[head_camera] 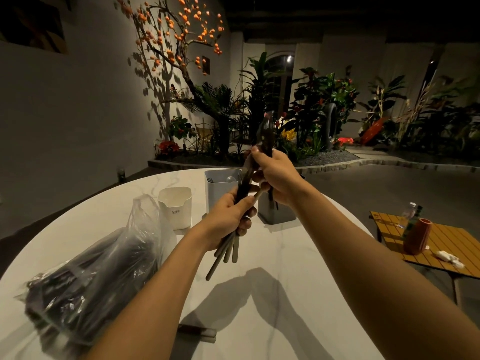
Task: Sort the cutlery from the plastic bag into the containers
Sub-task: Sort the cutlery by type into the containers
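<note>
Two hands meet at frame centre above the round table (78,229). Left hand (228,219): fingers curled round a bundle of cutlery (228,249), handles pointing down. Right hand (275,175): fingers gripping a fork (266,131), tines up. Plastic bag (91,276) with more cutlery lies lower left. White container (175,207), pale grey container (220,185) and dark grey container (275,214) stand behind the hands.
</note>
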`<state>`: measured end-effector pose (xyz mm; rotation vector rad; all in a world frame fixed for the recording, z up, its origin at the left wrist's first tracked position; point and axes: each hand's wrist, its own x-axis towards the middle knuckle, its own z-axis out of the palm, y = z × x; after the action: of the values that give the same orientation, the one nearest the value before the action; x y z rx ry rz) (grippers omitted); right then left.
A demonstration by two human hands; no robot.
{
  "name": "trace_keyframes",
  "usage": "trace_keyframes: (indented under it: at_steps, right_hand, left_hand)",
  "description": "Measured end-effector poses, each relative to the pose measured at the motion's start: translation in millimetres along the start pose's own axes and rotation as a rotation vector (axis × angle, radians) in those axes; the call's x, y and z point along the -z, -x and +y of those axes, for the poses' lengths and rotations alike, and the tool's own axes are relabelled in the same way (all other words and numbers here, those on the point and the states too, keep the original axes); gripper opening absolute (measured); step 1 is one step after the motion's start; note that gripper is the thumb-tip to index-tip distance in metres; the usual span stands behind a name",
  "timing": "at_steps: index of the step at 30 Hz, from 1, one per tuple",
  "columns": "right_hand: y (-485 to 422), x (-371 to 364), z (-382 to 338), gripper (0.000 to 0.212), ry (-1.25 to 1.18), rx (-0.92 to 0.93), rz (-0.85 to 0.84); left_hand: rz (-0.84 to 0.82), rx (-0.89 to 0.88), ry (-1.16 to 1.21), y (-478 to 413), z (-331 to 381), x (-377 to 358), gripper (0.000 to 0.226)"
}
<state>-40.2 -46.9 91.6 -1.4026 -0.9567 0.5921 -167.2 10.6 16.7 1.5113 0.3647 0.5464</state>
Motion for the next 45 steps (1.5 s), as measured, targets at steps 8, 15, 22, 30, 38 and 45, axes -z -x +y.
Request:
trace_keyframes:
  at_steps: [8, 15, 22, 30, 38, 45]
  right_hand:
    - [-13, 10, -5, 0.018, -0.365, -0.032, 0.293]
    - [-18, 18, 8, 0.023, -0.280, -0.117, 0.298]
    - [-26, 9, 16, 0.043, -0.172, -0.131, 0.056]
    - [-62, 4, 23, 0.056, 0.094, -0.015, 0.098]
    - [-132, 5, 35, 0.048, 0.309, 0.290, 0.339]
    - [-179, -9, 56, 0.057, 0.479, 0.450, 0.596]
  left_hand:
    - [-0.024, 0.023, 0.011, 9, -3, 12, 0.022]
    - [0.068, 0.011, 0.118, 7, -4, 25, 0.021]
    - [0.127, -0.001, 0.161, -4, -6, 35, 0.023]
    - [0.214, -0.010, 0.167, -27, -14, 56, 0.025]
    - [0.273, -0.007, 0.165, -67, -25, 76, 0.025]
    - [0.282, -0.039, 0.186, -89, -39, 94, 0.025]
